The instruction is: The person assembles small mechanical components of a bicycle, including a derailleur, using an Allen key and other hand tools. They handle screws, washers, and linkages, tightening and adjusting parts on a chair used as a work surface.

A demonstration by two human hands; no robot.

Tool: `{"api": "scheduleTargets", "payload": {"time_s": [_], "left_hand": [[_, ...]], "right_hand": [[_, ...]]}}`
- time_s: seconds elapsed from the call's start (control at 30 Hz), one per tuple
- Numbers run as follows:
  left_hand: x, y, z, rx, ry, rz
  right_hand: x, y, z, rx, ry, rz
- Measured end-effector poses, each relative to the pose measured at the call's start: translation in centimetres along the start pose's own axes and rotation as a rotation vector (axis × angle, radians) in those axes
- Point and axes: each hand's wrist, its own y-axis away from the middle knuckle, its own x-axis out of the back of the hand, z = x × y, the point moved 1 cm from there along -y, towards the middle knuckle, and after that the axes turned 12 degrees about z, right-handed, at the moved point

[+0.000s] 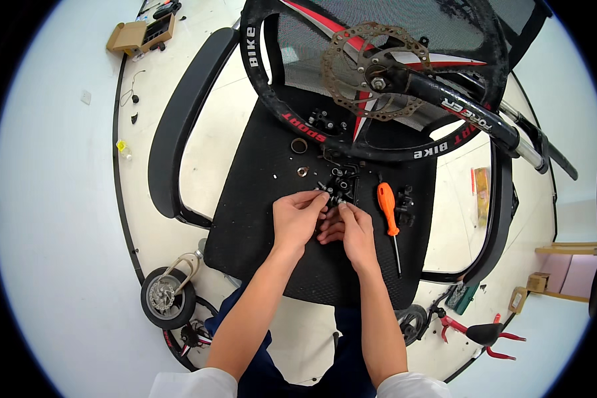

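Observation:
Over the black office chair seat (245, 239), my left hand (294, 222) and my right hand (353, 231) meet, thumbs and fingers pinched on a small black metal part with silver bolts (335, 198). My fingers partly cover it, so its exact kind does not show. Just beyond lie more dark metal pieces (343, 174). An orange-handled screwdriver (387, 202) lies right of my right hand, its shaft pointing toward me. Beside it sits another black bolted part (405, 205). A dark ring (299, 145) and a small copper-coloured piece (302, 172) lie beyond my left hand.
A bike wheel (270, 99) with a rusty brake disc (338, 76) and a black fork (458, 99) leans across the seat's far end. Armrests (182, 119) flank the seat. On the floor are a small wheel (169, 298), an open cardboard box (127, 36) and a red frame (454, 325).

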Motion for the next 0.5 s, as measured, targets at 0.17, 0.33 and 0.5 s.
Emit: {"api": "scheduleTargets", "payload": {"time_s": [0.17,0.33,0.5], "left_hand": [[0.1,-0.2,0.0,0.039,0.039,-0.020],[0.0,0.3,0.1,0.086,0.041,-0.046],[0.2,0.7,-0.2,0.124,0.087,-0.051]], "right_hand": [[-0.3,-0.2,0.2,0.137,0.157,0.138],[1.0,-1.1,0.2,0.012,0.154,0.085],[1.4,-0.2,-0.5,0.095,0.218,0.151]]}}
